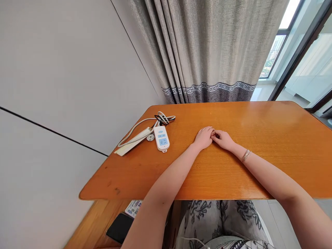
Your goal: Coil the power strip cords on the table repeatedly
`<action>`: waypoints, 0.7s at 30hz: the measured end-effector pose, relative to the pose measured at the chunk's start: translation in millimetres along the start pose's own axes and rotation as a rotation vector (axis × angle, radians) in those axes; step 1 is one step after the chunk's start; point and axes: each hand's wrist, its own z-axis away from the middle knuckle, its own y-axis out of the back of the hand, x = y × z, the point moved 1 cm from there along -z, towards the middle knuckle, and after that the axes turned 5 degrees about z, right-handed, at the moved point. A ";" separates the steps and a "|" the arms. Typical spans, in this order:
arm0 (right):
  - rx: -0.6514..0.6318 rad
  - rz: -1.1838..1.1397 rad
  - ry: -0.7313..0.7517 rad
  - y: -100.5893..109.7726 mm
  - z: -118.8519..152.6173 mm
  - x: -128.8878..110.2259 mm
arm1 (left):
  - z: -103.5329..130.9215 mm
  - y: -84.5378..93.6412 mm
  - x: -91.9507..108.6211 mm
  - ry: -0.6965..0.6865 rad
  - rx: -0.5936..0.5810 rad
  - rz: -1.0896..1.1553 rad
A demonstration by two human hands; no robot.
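My left hand (204,137) rests palm down on the wooden table (249,121), its fingers curled together toward the right. Against it lies my right hand (223,140), fingers bent and closed, with the tips touching the left hand's fingers. Nothing shows in either hand, and some fingertips are hidden where the hands meet. Thin bangles (246,155) circle my right wrist. To the left of my hands, apart from them, a white power strip (161,139) with light-blue socket panels lies on the tabletop.
A bundled white cable (163,118) lies behind the strip, beside a flat cream-coloured piece (132,141) and a small round metal part (150,137). A pale wall (64,86) borders the left; a grey curtain (212,52) hangs behind. Below the edge is a black object (120,227).
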 end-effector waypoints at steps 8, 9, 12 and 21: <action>0.002 0.021 -0.011 0.6 1.3 -3.2 | -0.5 -2.6 -1.5 -0.002 -0.011 -0.016; 0.001 0.022 -0.010 0.6 1.4 -3.2 | -0.6 -2.7 -1.7 -0.001 -0.011 -0.016; 0.001 0.024 -0.006 0.6 1.4 -2.5 | -0.7 -2.8 -2.1 -0.004 -0.013 -0.012; 0.003 0.023 0.007 0.4 0.8 -2.0 | -0.5 -3.4 -3.2 -0.010 -0.003 0.008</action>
